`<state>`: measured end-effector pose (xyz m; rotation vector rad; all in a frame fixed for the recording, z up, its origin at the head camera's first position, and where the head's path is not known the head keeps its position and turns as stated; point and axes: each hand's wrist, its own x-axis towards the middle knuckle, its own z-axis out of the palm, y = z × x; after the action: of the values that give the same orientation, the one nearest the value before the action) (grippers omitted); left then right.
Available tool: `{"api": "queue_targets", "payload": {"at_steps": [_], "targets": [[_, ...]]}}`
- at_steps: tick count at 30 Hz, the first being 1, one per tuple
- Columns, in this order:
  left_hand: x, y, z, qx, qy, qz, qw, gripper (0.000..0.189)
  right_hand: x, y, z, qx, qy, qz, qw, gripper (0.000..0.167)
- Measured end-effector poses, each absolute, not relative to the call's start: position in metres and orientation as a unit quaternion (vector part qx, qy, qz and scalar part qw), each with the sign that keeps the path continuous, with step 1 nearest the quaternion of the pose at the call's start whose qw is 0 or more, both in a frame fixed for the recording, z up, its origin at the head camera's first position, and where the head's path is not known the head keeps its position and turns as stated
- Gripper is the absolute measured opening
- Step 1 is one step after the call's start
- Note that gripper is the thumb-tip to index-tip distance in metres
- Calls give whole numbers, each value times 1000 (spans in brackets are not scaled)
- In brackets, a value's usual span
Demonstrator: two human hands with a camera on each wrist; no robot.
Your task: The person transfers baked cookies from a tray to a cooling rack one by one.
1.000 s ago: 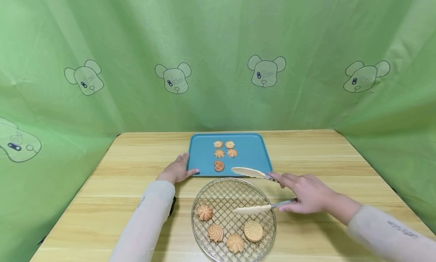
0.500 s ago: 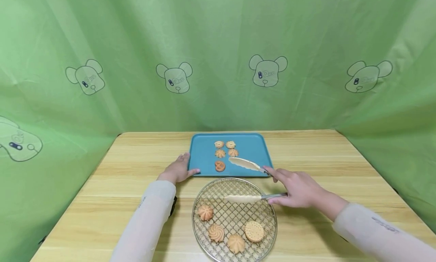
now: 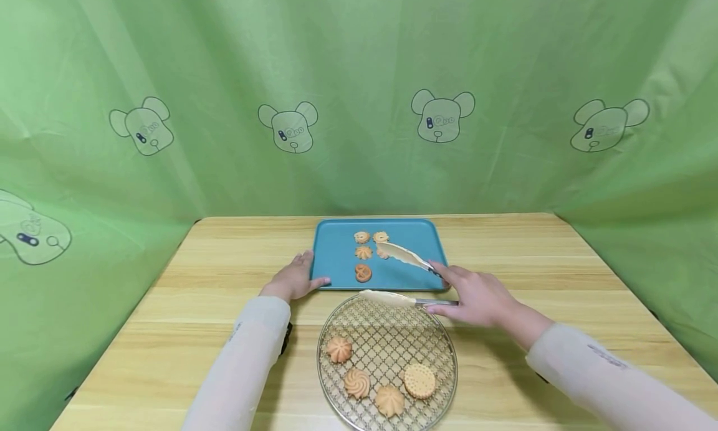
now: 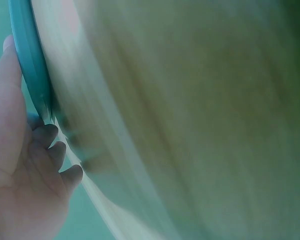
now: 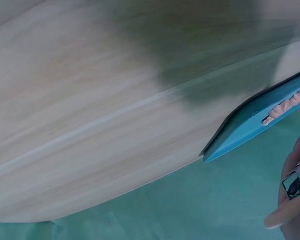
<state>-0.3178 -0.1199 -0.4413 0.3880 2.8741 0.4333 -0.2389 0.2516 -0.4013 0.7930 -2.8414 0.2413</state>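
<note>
My right hand [image 3: 477,297] holds a pair of spread tongs [image 3: 401,254] with pale, wavy-edged tips and metal shanks. One tip hangs over the blue tray [image 3: 331,244], partly covering a fluted cookie [image 3: 383,255]; the other lies over the far rim of the round wire rack [image 3: 359,316]. Nothing is between the tips. On the tray are two pale ring-like cookies [image 3: 361,236], another fluted cookie [image 3: 363,252] and a pretzel cookie [image 3: 363,273]. At the tray's near left corner rests my left hand [image 3: 291,278], thumb on the rim, fingers along the side.
Several cookies sit on the rack: a fluted one [image 3: 339,350], a swirl [image 3: 356,383], a second fluted one [image 3: 389,400] and a round dotted one [image 3: 419,381]. The wooden table [image 3: 235,256] is backed by a green curtain [image 3: 359,175].
My right hand has carried the tongs forward and left, from over the rack toward the tray. The tips stay apart. My left hand, the tray and the cookies keep their places.
</note>
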Motion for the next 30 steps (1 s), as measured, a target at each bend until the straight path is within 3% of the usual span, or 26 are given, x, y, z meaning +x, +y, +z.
{"api": "queue_targets", "payload": {"at_steps": [30], "targets": [[-316,-119,-442,130,975,148,103,94,-276,219,-398,247,-968,22,33,89]]}}
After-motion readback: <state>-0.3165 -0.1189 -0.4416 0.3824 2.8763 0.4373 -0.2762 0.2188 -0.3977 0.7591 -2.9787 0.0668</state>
